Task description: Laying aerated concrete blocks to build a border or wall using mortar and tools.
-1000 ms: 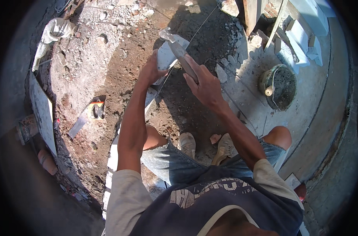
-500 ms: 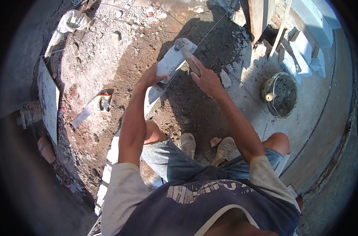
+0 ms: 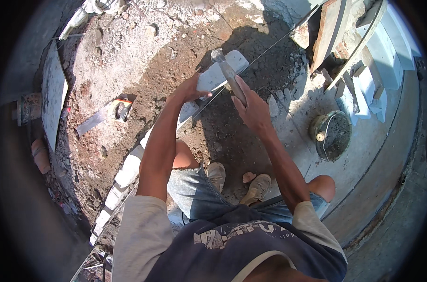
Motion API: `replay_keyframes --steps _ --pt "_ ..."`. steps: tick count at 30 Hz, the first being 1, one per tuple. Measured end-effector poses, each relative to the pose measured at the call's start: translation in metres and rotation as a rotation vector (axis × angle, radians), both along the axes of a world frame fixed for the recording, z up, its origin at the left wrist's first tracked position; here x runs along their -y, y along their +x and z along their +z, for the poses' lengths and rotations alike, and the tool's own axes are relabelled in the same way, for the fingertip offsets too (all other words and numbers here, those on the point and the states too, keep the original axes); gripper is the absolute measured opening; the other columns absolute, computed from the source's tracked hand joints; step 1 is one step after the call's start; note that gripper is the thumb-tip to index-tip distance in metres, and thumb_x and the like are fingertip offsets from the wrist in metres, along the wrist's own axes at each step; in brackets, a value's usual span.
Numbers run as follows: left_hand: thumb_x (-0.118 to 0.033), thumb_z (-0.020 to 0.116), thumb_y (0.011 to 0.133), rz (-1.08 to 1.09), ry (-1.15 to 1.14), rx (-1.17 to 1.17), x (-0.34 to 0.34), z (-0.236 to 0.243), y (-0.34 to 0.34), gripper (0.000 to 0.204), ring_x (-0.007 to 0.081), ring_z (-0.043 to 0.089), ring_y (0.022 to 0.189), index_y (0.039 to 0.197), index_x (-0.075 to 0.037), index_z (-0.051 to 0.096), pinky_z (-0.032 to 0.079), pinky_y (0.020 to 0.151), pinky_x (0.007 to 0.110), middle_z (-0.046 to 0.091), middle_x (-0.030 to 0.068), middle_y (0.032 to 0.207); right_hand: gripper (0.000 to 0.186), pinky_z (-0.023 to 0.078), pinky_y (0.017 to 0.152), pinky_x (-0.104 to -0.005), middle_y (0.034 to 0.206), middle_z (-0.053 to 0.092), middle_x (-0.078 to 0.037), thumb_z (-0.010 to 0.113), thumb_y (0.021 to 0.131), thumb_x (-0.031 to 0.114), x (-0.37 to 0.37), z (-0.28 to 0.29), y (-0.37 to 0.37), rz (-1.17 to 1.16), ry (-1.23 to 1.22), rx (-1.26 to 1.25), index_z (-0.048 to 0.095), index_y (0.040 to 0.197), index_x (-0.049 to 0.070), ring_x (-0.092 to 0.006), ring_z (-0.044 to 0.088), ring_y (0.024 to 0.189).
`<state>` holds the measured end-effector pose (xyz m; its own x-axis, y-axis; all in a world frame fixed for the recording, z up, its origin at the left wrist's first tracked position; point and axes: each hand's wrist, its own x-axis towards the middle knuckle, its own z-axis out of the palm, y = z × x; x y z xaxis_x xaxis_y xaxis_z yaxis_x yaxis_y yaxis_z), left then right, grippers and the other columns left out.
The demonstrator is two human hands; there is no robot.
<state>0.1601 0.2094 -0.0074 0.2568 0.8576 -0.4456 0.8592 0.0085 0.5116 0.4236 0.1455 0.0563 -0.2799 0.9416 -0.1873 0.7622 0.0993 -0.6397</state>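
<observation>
A white building block [image 3: 231,66] lies slanted away from me at the far end of a row of white blocks [image 3: 128,171]. My left hand [image 3: 191,90] is closed on its near end, with the thumb along the right side. In my right hand [image 3: 252,107] is a hammer, fingers wrapped round its wooden handle [image 3: 234,81]. The hammer head [image 3: 217,55] is over the block's left edge; whether it touches cannot be told. A taut string [image 3: 276,43] runs along the block's right side.
A handsaw [image 3: 103,115] lies on the rubble at left. To the right stands a bucket [image 3: 333,136] of grey mortar. Wooden boards [image 3: 333,33] and white block pieces [image 3: 363,91] are at the far right. A pale panel [image 3: 53,94] leans at the left.
The whole view has shifted, showing more of the block row at the lower left. The hammer head has moved from the block's far end to its left edge. Both hands keep their holds.
</observation>
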Motion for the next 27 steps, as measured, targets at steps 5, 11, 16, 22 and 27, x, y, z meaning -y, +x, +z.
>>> replay_keyframes --steps 5,11,16,22,27 --pt "-0.054 0.082 0.071 0.020 -0.090 0.046 -0.002 0.014 0.016 0.096 0.0390 0.060 0.114 0.138 0.002 0.040 0.047 0.096 0.043 0.060 0.0278 0.123 0.064 0.053 0.084 -0.0443 0.118 0.065 -0.022 0.062 0.093 0.027 0.007 -0.003 0.003 -0.080 -0.161 0.044 0.036 0.151 0.020 -0.0386 0.066 0.102" --pt "-0.053 0.081 0.072 0.040 -0.080 0.076 -0.002 0.015 0.011 0.096 0.0400 0.060 0.114 0.138 0.003 0.040 0.046 0.096 0.045 0.060 0.0284 0.123 0.063 0.053 0.072 -0.0461 0.092 0.067 -0.014 0.063 0.091 0.032 0.020 0.005 -0.006 -0.159 0.350 -0.256 0.039 0.149 0.029 -0.0364 0.068 0.081" --pt "-0.052 0.080 0.074 0.055 -0.005 0.050 -0.004 0.004 0.001 0.097 0.0406 0.059 0.115 0.141 0.004 0.037 0.046 0.098 0.044 0.058 0.0293 0.126 0.064 0.053 0.082 -0.0429 0.112 0.068 -0.019 0.066 0.091 0.024 0.018 0.001 -0.001 -0.039 -0.079 0.030 0.039 0.149 0.022 -0.0385 0.067 0.097" --pt "-0.052 0.084 0.067 0.055 -0.063 0.039 -0.004 0.016 0.008 0.103 0.0401 0.060 0.114 0.140 0.005 0.039 0.047 0.096 0.044 0.061 0.0286 0.122 0.065 0.053 0.078 -0.0444 0.106 0.068 -0.018 0.066 0.091 0.025 0.011 -0.002 0.003 -0.087 0.081 -0.062 0.037 0.150 0.024 -0.0381 0.067 0.093" --pt "-0.053 0.084 0.067 0.092 -0.060 0.055 0.003 0.018 0.011 0.093 0.0405 0.063 0.107 0.129 0.006 0.046 0.049 0.091 0.043 0.064 0.0279 0.115 0.066 0.053 0.077 -0.0441 0.105 0.068 -0.018 0.066 0.091 0.024 0.014 0.023 0.004 -0.009 -0.056 0.132 0.037 0.150 0.024 -0.0362 0.068 0.092"
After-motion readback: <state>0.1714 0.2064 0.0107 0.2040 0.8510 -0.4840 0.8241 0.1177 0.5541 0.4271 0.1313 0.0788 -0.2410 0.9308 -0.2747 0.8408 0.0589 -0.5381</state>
